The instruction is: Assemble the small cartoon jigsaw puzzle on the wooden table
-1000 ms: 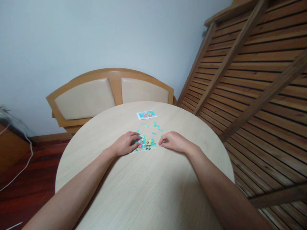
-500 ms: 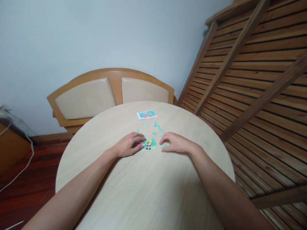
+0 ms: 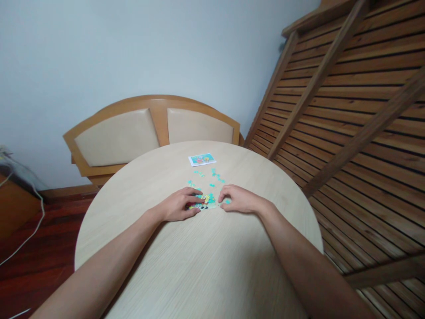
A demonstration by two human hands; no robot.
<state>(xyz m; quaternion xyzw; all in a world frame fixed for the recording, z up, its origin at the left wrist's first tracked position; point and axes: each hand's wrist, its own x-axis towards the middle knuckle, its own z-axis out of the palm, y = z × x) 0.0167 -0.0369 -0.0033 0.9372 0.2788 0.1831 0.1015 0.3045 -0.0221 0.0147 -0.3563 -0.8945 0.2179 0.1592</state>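
Observation:
On the round table lies a partly joined jigsaw puzzle [image 3: 210, 199], showing a yellow cartoon figure against turquoise. My left hand [image 3: 181, 204] rests over its left part, fingers stretched out and apart, hiding some of the picture. At the puzzle's right edge my right hand [image 3: 237, 199] bends its thumb and fingertips together around a small pale puzzle piece [image 3: 218, 205], mostly covered by the fingers. Another turquoise piece [image 3: 228, 201] shows beside that thumb. Several loose turquoise pieces [image 3: 212, 185] are scattered beyond the puzzle.
A picture card [image 3: 202, 160] with a similar cartoon scene lies farther back on the pale wooden table [image 3: 186, 266]. A padded headboard [image 3: 119, 137] stands behind, against the wall. Slatted wooden boards [image 3: 332, 119] lean at the right. A white cable [image 3: 42, 217] hangs at the left.
My right hand has shifted slightly left to the puzzle's edge, its fingertips closing. My left hand's fingers have spread a little farther over the puzzle. The view has moved slightly.

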